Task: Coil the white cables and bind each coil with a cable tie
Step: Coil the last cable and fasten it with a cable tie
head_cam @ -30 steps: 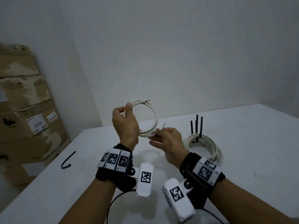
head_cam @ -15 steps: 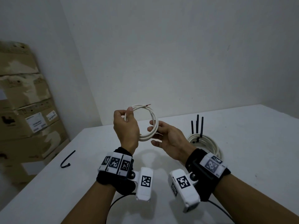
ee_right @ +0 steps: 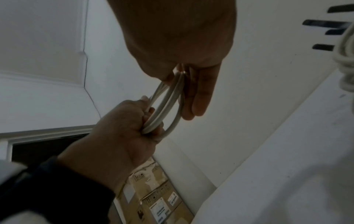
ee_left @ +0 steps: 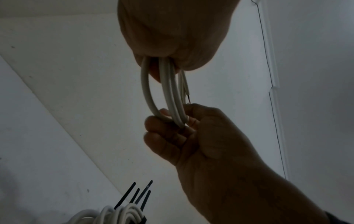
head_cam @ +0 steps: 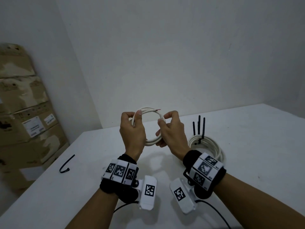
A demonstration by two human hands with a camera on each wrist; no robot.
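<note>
I hold a small coil of white cable (head_cam: 152, 141) upright above the table, its bare end (head_cam: 157, 110) poking out at the top. My left hand (head_cam: 133, 119) grips the coil's left side, thumb over the strands. My right hand (head_cam: 162, 120) pinches the coil's right side. In the left wrist view the coil (ee_left: 172, 94) hangs from my left hand and runs into the curled fingers (ee_left: 162, 133) of my right hand. In the right wrist view the coil (ee_right: 168, 104) spans between both hands. A loose black cable tie (head_cam: 66, 164) lies on the table to the left.
Bound white coils (head_cam: 209, 146) lie on the white table (head_cam: 255, 146) right of my hands, with black tie tails (head_cam: 199, 126) sticking up. Stacked cardboard boxes (head_cam: 24, 121) stand against the left wall beyond the table's edge.
My right hand has left the coil's lower edge, where it lay open half a second ago, and now pinches the coil's right side. The left hand keeps its grip.
</note>
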